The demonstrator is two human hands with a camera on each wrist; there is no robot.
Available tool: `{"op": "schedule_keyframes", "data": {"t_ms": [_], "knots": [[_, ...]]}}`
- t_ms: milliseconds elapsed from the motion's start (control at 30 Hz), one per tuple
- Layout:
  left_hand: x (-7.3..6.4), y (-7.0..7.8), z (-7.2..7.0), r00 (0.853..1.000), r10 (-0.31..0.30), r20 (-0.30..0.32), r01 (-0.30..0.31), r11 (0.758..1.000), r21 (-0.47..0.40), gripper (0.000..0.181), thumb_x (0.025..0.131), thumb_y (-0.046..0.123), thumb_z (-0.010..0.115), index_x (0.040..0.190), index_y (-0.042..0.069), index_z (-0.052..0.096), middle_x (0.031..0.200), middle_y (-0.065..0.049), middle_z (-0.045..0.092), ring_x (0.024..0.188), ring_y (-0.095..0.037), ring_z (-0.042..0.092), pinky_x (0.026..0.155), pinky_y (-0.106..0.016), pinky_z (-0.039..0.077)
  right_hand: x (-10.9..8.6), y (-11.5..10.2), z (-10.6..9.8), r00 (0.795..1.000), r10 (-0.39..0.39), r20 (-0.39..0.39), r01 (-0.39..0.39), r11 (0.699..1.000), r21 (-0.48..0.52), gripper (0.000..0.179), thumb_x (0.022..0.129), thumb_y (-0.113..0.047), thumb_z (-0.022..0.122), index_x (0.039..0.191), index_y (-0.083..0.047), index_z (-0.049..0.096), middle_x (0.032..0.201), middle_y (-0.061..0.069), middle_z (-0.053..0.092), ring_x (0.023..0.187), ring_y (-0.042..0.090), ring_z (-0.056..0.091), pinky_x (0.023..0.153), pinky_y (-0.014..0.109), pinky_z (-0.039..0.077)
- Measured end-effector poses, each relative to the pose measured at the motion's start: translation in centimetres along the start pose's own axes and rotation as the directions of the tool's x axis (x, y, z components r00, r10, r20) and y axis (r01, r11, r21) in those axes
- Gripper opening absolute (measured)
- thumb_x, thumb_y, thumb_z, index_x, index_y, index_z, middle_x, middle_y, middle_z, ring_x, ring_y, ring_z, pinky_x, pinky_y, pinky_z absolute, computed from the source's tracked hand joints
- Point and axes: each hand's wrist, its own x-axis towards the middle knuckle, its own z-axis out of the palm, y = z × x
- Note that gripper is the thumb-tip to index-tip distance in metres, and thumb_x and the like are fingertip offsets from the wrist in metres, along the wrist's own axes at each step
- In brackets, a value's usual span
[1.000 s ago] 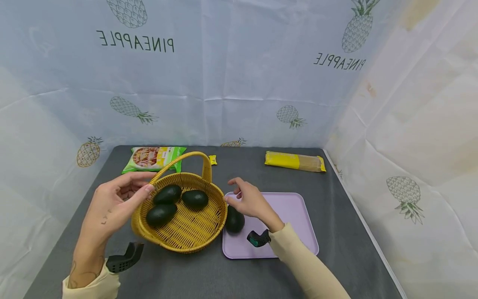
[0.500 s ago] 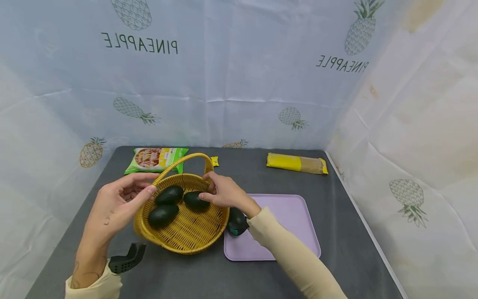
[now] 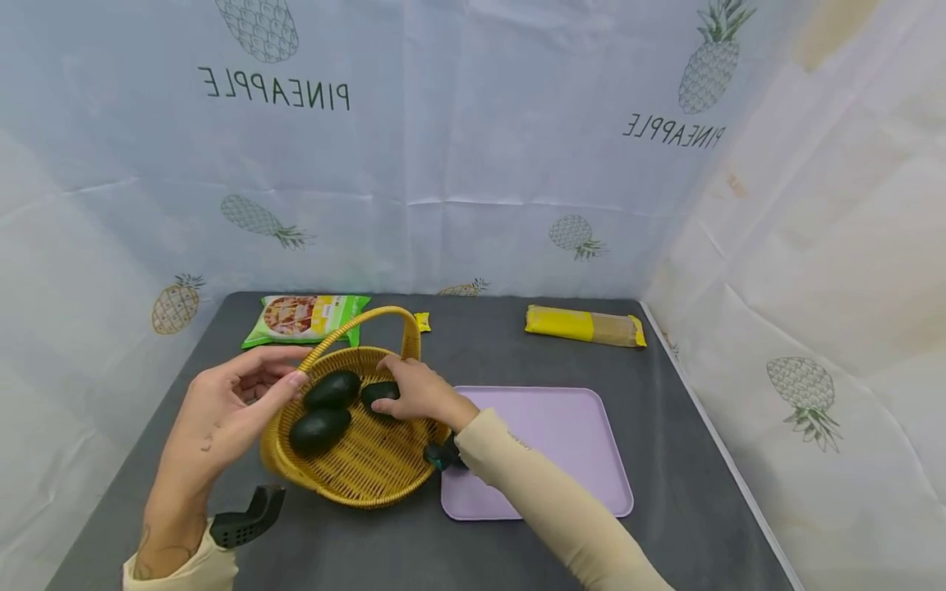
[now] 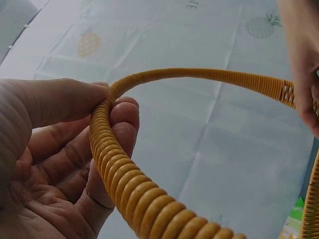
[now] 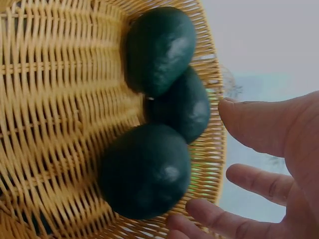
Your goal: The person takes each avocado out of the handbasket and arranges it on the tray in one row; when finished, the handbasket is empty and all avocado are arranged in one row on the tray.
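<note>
A yellow wicker basket (image 3: pixel 369 474) holds dark green avocados: two at its left, one upper avocado (image 3: pixel 332 389) and one lower avocado (image 3: pixel 320 432), plus a right-hand avocado (image 3: pixel 375 395). My left hand (image 3: pixel 225 410) pinches the arched basket handle (image 4: pixel 118 172) between thumb and fingers. Over the basket's right side, my right hand (image 3: pixel 423 389) reaches toward the right-hand avocado and partly covers it. The right wrist view shows that hand's thumb and fingers spread, close by the nearest avocado (image 5: pixel 144 172), with nothing between them.
To the right of the basket lies a lilac tray (image 3: pixel 562 443), partly behind the right sleeve. A green food packet (image 3: pixel 303 318), a small yellow packet (image 3: pixel 423 321) and a long yellow packet (image 3: pixel 584 325) lie along the table's back edge, before a pineapple-print curtain (image 3: pixel 473 148).
My right hand has moved left from the tray's edge to over the basket, beside the right-hand avocado. The tray's avocado is now hidden behind the right arm. My left hand stays on the handle.
</note>
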Motion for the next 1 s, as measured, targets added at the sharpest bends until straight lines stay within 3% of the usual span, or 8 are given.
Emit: {"op": "schedule_keyframes", "data": {"t_ms": [167,500,1000], "knots": [[-0.1,0.1,0.0,1.000,-0.008,-0.002,0.008,1.000,0.003,0.027,0.095,0.007,0.071,0.120,0.016,0.072,0.089,0.008,0.071,0.068,-0.009,0.066,0.060,-0.019,0.052,0.5,0.0,0.8,1.000,0.018,0.005,-0.018,0.999,-0.047,0.061,0.096,-0.042,0.069,0.148,-0.020,0.046,0.145,0.009,0.054,0.130,0.027,0.056,0.102,0.041,0.051],[-0.1,0.0,0.1,1.000,0.001,0.005,-0.001,1.000,0.013,0.030,0.094,0.006,0.073,0.122,0.015,0.072,0.089,0.011,0.071,0.068,-0.007,0.065,0.059,-0.019,0.051,1.5,0.0,2.4,0.998,0.065,0.000,-0.065,0.990,-0.129,0.060,0.093,-0.034,0.075,0.145,-0.022,0.047,0.144,0.016,0.051,0.120,0.028,0.062,0.095,0.036,0.054],[0.0,-0.2,-0.1,1.000,0.010,0.010,-0.010,1.000,0.012,0.031,0.093,0.005,0.073,0.122,0.016,0.072,0.091,0.009,0.072,0.070,-0.006,0.066,0.061,-0.017,0.052,2.4,0.1,2.9,0.997,0.078,-0.015,-0.080,0.986,-0.144,0.058,0.092,-0.030,0.076,0.143,-0.022,0.050,0.130,0.008,0.064,0.114,0.023,0.064,0.088,0.032,0.055]]}}
